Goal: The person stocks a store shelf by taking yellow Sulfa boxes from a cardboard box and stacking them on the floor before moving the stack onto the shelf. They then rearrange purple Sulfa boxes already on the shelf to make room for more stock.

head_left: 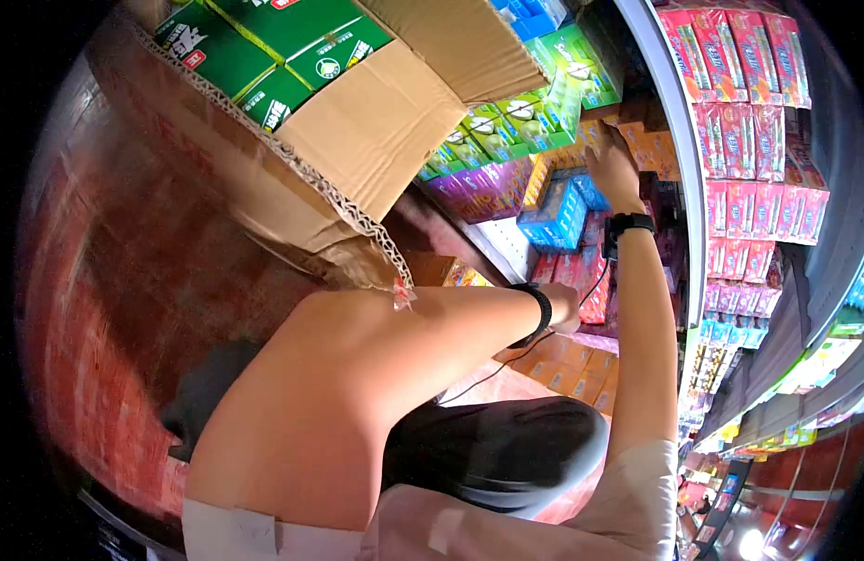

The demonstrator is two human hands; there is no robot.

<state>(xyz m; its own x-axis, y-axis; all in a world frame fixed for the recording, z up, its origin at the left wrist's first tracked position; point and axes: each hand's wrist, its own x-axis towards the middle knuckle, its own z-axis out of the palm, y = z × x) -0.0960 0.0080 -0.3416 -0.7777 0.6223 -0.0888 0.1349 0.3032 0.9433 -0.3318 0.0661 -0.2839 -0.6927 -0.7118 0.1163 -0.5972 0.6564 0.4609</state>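
Note:
My right hand [612,166], with a black watch [628,224] on the wrist, reaches into the shelf. Its fingers are stretched out against orange-yellow boxes [570,154], just above the blue boxes [555,213]. Lower down, my left hand [565,307] is beside pink-red boxes [593,297]; its fingers are mostly hidden from view. A black band [537,313] circles that wrist. From near the watch, a thin black cord [493,376] runs down past my left hand.
An opened cardboard carton [371,117] holding green packs [292,42] stands on my left. Green boxes [516,126] and purple boxes [479,192] sit beyond it. A white shelf edge [686,140] borders the right, with pink drink packs [741,140] past it. Reddish tiles [105,280] cover the floor.

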